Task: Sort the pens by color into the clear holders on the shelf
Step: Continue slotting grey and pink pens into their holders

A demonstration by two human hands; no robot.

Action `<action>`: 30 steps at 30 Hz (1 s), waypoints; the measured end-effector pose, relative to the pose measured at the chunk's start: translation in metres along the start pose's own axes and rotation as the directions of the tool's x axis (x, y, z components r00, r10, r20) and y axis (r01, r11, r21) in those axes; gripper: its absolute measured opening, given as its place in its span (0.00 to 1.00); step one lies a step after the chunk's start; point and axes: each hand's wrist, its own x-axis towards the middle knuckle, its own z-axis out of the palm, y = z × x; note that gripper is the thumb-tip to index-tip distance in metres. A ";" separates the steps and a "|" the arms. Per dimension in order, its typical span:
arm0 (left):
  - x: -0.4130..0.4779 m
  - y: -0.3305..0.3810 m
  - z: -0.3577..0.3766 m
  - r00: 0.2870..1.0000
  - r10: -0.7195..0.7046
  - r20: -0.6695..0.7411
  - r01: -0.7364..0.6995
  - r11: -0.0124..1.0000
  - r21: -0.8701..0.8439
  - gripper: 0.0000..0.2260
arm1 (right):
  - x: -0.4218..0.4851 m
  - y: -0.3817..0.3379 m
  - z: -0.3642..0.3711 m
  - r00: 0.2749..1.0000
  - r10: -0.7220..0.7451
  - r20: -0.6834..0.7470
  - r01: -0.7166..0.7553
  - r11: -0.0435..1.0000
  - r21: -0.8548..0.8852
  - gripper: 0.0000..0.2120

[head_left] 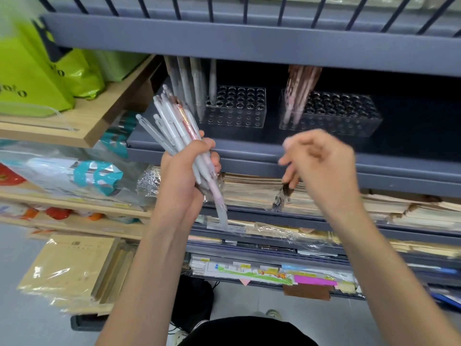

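My left hand (184, 171) grips a bundle of pens (172, 123), mostly pale grey with a pink one among them, tips pointing down. My right hand (321, 161) hovers in front of the grey shelf (249, 151), blurred, fingers loosely curled with nothing in them. Two clear holders with rows of holes stand on that shelf. The left holder (234, 108) has several grey pens (197, 83) at its left end. The right holder (331, 116) has several pink-brown pens (299, 88) at its left end.
Stacks of paper goods (252, 191) fill the shelves below. A wooden shelf (99, 121) at the left carries green bags (32, 71). The upper grey shelf edge (249, 43) overhangs the holders. Wrapped envelopes (69, 268) sit low at the left.
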 end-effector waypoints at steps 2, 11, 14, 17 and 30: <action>0.002 0.000 0.004 1.000 -0.009 -0.006 0.009 0.999 -0.034 0.11 | -0.030 0.014 0.018 0.949 0.157 0.273 -0.159 0.987 -0.014 0.03; 0.001 -0.003 0.016 1.000 -0.017 0.000 0.017 0.998 -0.068 0.06 | -0.053 0.026 0.040 0.830 0.231 0.508 -0.388 0.894 0.227 0.05; 0.000 -0.004 0.017 1.000 -0.013 0.002 0.013 0.998 -0.057 0.06 | -0.053 0.025 0.040 0.820 0.245 0.517 -0.391 0.900 0.194 0.05; -0.001 -0.003 0.017 1.000 0.019 -0.017 -0.020 0.999 -0.043 0.05 | -0.052 0.026 0.037 0.809 0.253 0.530 -0.395 0.903 0.171 0.02; 0.004 0.024 -0.027 0.994 0.040 -0.101 -0.051 0.992 -0.115 0.13 | -0.034 0.018 0.042 0.856 0.148 0.495 -0.314 0.910 0.270 0.14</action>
